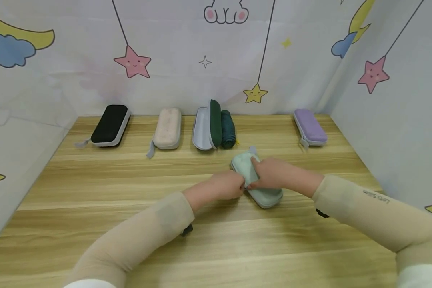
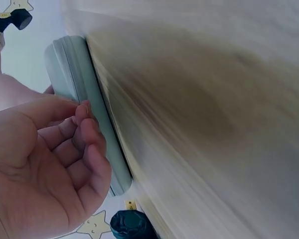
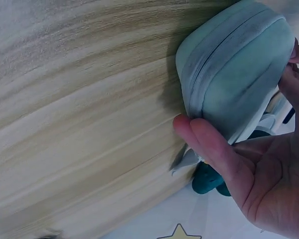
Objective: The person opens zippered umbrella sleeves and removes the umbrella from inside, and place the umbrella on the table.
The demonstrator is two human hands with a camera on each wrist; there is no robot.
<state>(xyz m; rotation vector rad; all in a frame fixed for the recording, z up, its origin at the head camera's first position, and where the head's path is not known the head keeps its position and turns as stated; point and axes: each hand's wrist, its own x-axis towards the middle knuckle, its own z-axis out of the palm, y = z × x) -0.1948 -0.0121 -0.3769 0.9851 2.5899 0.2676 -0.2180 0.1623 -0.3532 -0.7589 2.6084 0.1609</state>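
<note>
A mint green zip case (image 1: 268,198) lies slantwise on the wooden table, a grey fabric tab (image 1: 253,149) at its far end. My right hand (image 1: 271,173) spreads over its top and grips it, fingers on either side of the case. Against the zip seam (image 2: 72,69) along the near left edge, my left hand (image 1: 227,185) has thumb and index fingertips pinched together, the other fingers curled. What lies between those fingertips is hidden. The seam runs closed along the stretch seen in the right wrist view.
Along the back stand a black case (image 1: 109,124), a pale pink case (image 1: 168,127) and a purple case (image 1: 310,126). A dark green case (image 1: 215,126) stands open, its lid upright beside a rolled dark teal folding umbrella (image 1: 228,130). Patterned curtains (image 1: 180,80) bound the table.
</note>
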